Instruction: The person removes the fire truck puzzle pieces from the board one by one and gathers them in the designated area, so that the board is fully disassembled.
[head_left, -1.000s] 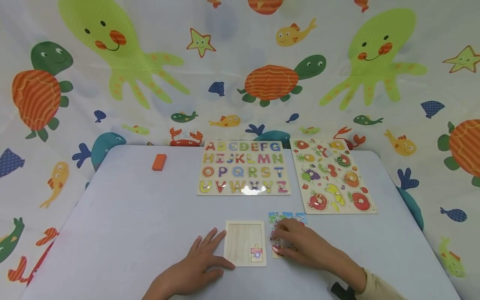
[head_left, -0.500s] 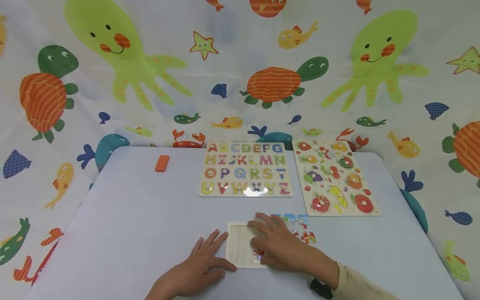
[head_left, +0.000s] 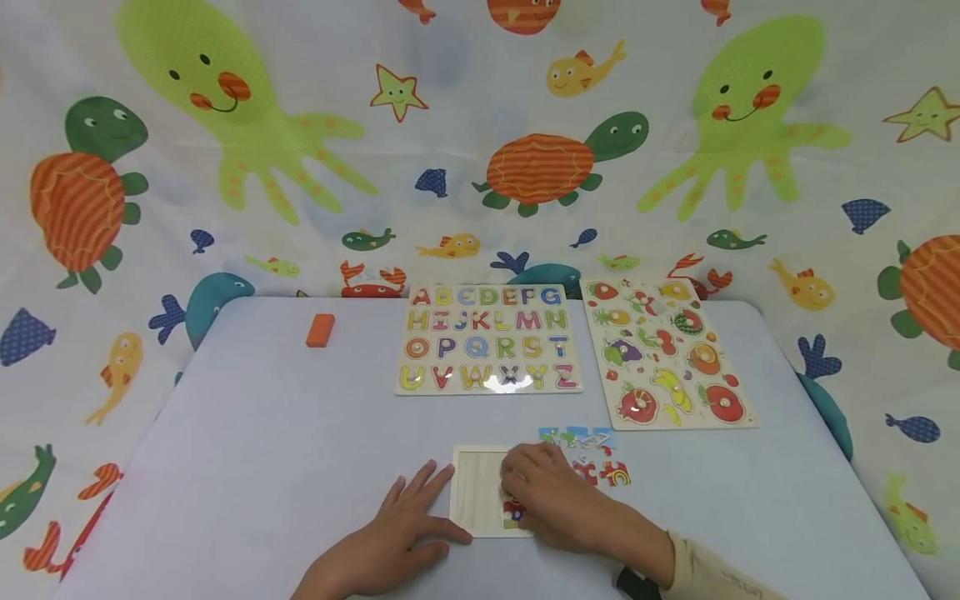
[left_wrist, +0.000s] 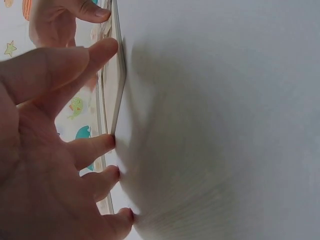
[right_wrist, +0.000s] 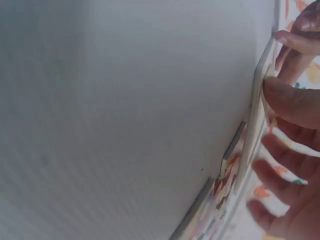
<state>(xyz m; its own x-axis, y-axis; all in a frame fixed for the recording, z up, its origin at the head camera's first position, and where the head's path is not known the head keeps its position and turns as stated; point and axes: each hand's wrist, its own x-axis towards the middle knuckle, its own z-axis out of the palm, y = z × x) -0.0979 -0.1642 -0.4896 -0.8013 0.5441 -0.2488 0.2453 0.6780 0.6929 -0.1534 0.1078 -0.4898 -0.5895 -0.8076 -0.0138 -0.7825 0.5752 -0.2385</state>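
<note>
A pale wooden puzzle tray (head_left: 477, 492) lies flat on the white table. My left hand (head_left: 405, 527) rests at its left side, fingers spread, with the thumb on the near edge; the left wrist view shows the index finger (left_wrist: 102, 50) against the tray's edge. Over the tray's right half, my right hand (head_left: 551, 496) has its fingers curled and pinches a thin puzzle piece (right_wrist: 268, 102), mostly hidden by the fingers. A red and yellow piece (head_left: 513, 512) shows in the tray's lower right, beside the fingers. Loose jigsaw pieces (head_left: 592, 437) lie right of the tray.
Behind the tray lies an alphabet board (head_left: 491, 360), with a fruit board (head_left: 651, 377) to its right. An orange block (head_left: 320, 330) sits at the far left. A curtain printed with sea animals (head_left: 450, 158) hangs behind the table.
My right hand has moved left from the loose pieces onto the tray's right half, and its fingers have curled in. My left hand has stayed at the tray's left side.
</note>
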